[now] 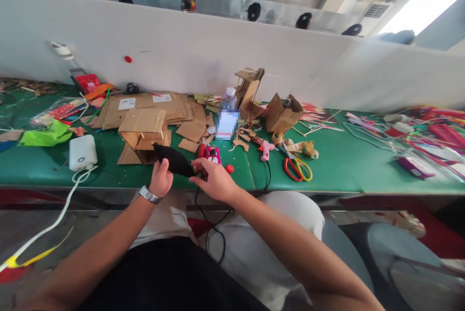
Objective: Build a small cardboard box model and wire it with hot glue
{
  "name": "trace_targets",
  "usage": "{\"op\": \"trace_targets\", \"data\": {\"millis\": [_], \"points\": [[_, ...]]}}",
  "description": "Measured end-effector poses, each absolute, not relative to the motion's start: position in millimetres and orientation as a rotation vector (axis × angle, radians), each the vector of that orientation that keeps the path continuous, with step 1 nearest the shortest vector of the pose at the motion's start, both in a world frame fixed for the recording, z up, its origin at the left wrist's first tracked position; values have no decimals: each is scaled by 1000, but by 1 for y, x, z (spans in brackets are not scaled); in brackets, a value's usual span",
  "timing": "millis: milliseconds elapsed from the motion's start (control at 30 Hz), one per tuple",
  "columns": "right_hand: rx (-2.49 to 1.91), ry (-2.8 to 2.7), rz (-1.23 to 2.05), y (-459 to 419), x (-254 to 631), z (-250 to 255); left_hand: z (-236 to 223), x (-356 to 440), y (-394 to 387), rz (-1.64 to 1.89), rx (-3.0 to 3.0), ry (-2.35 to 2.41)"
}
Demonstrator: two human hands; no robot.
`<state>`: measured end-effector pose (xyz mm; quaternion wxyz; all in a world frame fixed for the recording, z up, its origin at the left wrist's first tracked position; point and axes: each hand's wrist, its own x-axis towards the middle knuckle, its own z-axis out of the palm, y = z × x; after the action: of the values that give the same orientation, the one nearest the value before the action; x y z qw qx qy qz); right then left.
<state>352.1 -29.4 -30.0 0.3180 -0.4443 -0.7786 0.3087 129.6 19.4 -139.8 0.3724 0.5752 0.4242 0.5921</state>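
A dark, spindle-shaped black piece (175, 160), perhaps cloth, is held above the front edge of the green table. My left hand (162, 178) grips its lower left side, with the thumb pointing up. At the piece's right tip, my right hand (212, 176) is closed with thumb and fingers on it; the fingertips are partly hidden. Just behind the black piece stands an open-fronted cardboard box structure (144, 124). A pink and red device (213, 154) lies beyond my right fingers, and a red bottle cap (229, 168) is to their right.
Right of my hands are a pink glue gun (266, 148) and red-yellow scissors (298, 169). A white power bank (83, 152) with a cable is at left. A lit phone (227, 125), a plastic bottle (228, 100) and cardboard scraps (192, 127) stand before a white partition (203, 54).
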Motion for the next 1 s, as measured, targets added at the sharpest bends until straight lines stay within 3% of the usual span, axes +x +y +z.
{"op": "trace_targets", "data": {"millis": [200, 700, 833, 1000], "points": [[-1108, -1996, 801, -19, 364, -28, -140, 133, 19, 1647, 1209, 1034], [-939, -2020, 375, -8, 374, -24, -132, 140, 10, 1731, 808, 692], [-920, -1954, 505, -10, 371, -24, -127, 141, 7, 1704, 720, 671], [-945, -1952, 961, -13, 369, -28, -112, 143, 5, 1647, 776, 626]]}}
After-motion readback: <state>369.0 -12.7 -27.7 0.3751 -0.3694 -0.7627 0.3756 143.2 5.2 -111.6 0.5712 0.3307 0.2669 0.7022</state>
